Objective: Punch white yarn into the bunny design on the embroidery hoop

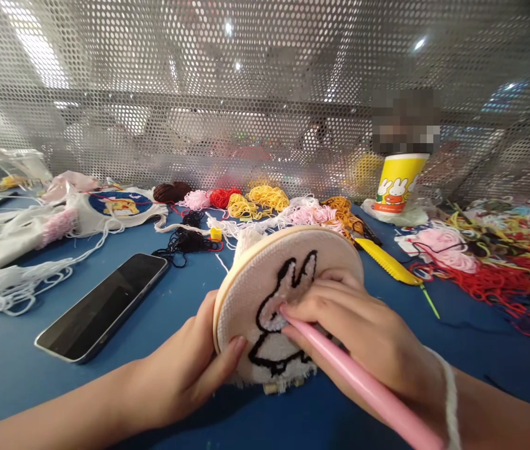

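My left hand [209, 356] grips the left rim of a round embroidery hoop [224, 294], thumb on the front. Stretched in the hoop is pale cloth [241, 312] with a black yarn outline of a rabbit [265, 350], partly filled with white loops. My right hand [354, 325] is closed around a pink punch needle pen [354, 375], its tip against the rabbit's face. Strands of white yarn run over the right wrist. The hoop tilts up towards me, and my right hand hides part of the outline.
A phone [105, 306] lies on the blue table at left. Yarn bundles [260, 203] line the back. A yellow cutter [387, 261] and tangled red yarn [494, 281] lie at right, near a yellow paper cup [399, 184]. A perforated metal panel [246, 75] stands behind.
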Available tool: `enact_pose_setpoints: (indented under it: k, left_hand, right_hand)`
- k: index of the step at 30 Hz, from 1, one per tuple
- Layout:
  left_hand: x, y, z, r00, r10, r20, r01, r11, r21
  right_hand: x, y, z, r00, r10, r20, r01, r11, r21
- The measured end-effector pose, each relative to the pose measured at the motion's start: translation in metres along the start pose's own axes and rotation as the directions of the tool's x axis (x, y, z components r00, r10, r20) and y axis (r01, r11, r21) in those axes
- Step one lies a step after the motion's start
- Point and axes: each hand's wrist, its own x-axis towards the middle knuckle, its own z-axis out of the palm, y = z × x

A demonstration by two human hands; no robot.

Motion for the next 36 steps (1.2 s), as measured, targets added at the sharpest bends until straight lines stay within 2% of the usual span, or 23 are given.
enact_pose_setpoints:
  k: [7, 12, 25, 30, 36]
  left_hand:
    - [0.005, -0.013, 0.006, 0.995, -0.085, -0.042, 0.08, 0.99, -0.118]
    - [0.003, -0.012, 0.007, 0.991, -0.115, -0.062, 0.106, 0.986, -0.125]
    - [0.002, -0.014, 0.01, 0.986, -0.124, -0.107, 0.102, 0.976, -0.191]
    - [0.003, -0.014, 0.013, 0.978, -0.15, -0.144, 0.112, 0.964, -0.243]
    - [0.004, -0.014, 0.011, 0.981, -0.15, -0.124, 0.12, 0.968, -0.222]
  right_hand:
    - [0.002, 0.004, -0.014, 0.965, 0.261, 0.011, -0.259, 0.954, 0.147]
    - [-0.001, 0.012, -0.012, 0.962, 0.269, -0.037, -0.261, 0.953, 0.153]
    - [0.0, 0.013, -0.013, 0.962, 0.269, -0.038, -0.263, 0.957, 0.119]
    - [0.002, 0.01, -0.015, 0.956, 0.292, 0.016, -0.292, 0.949, 0.114]
    - [0.009, 0.005, -0.024, 0.939, 0.322, 0.122, -0.332, 0.94, 0.077]
